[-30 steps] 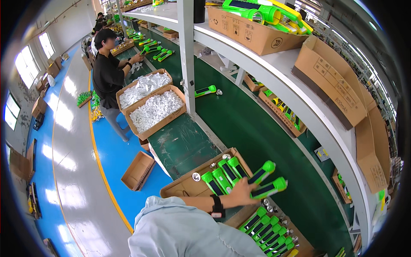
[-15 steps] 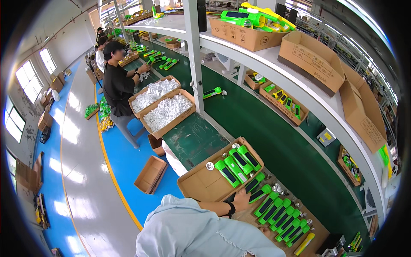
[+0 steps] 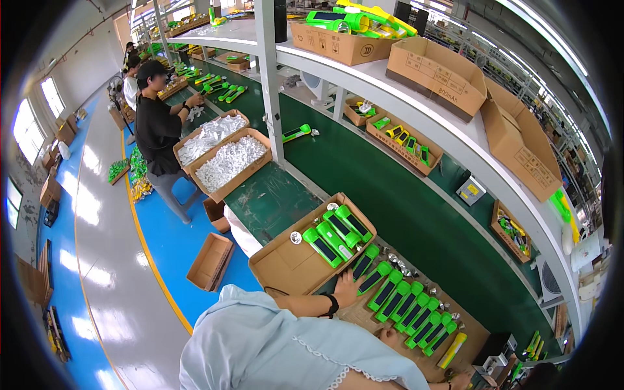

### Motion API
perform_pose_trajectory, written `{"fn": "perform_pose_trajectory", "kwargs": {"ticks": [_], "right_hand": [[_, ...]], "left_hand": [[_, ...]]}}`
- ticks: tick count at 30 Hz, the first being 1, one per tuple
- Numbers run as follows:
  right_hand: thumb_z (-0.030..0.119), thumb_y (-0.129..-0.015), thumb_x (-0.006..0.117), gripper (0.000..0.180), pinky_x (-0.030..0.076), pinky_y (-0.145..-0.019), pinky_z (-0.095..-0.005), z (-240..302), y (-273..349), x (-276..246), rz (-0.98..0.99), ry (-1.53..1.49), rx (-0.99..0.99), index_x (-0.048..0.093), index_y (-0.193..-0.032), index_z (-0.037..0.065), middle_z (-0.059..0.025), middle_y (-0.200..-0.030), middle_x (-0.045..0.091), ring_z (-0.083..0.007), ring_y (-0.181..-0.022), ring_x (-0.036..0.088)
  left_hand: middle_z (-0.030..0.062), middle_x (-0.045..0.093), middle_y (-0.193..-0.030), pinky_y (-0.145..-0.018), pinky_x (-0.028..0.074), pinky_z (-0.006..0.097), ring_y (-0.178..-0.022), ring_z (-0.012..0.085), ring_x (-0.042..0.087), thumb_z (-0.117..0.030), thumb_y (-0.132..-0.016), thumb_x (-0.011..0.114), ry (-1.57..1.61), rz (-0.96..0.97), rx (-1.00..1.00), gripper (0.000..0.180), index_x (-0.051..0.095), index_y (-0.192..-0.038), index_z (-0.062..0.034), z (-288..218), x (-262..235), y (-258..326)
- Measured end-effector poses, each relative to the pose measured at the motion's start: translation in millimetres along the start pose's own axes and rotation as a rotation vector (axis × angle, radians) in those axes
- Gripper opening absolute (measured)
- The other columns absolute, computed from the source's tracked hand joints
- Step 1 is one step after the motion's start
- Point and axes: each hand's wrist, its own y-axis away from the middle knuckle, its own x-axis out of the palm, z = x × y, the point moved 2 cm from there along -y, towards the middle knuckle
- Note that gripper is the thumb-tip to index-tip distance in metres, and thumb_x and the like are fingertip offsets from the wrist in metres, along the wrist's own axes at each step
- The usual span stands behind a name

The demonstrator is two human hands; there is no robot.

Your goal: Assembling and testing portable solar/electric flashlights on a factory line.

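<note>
Head view shows the left hand (image 3: 346, 290) spread flat, fingers apart, beside the row of green flashlights (image 3: 406, 305) on the bench, holding nothing, where, I judge, a careless sweep could knock them against the cardboard box (image 3: 286, 266).

A single view comes from a fisheye camera on the person's head, looking steeply down and forward over the person's own pale blue shoulder (image 3: 273, 344). Nearest lies the cardboard tray (image 3: 286, 266) on the green workbench (image 3: 273, 198). The green conveyor belt (image 3: 403, 208) and white shelf (image 3: 416, 97) curve away toward the rim, bent by the lens.
</note>
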Motion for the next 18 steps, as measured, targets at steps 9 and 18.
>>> {"fn": "perform_pose_trajectory", "kwargs": {"ticks": [9, 18], "right_hand": [[0.018, -0.082, 0.054, 0.023, 0.044, -0.049, -0.0349, -20, 2, -22, -0.263, 0.233, -0.019, 0.055, -0.076, -0.004, -0.0152, -0.058, 0.055, -0.0234, -0.050, 0.056], [0.017, -0.079, 0.056, 0.024, 0.047, -0.053, -0.0401, -47, -20, -23, -0.309, 0.518, -0.145, 0.057, -0.072, -0.005, -0.0198, -0.064, 0.060, -0.0333, -0.058, 0.060]], "left_hand": [[0.0307, 0.026, -0.132, -0.096, 0.032, 0.047, -0.116, 0.0444, 0.034, -0.040, -0.080, 0.060, 0.291, -0.082, -0.002, 0.074, 0.026, -0.138, -0.0090, 2, -12, 19], [0.0336, 0.022, -0.132, -0.098, 0.029, 0.051, -0.119, 0.0484, 0.030, -0.036, -0.074, 0.064, 0.243, 0.043, -0.002, 0.072, 0.034, -0.134, -0.0107, 3, -6, 1]]}}
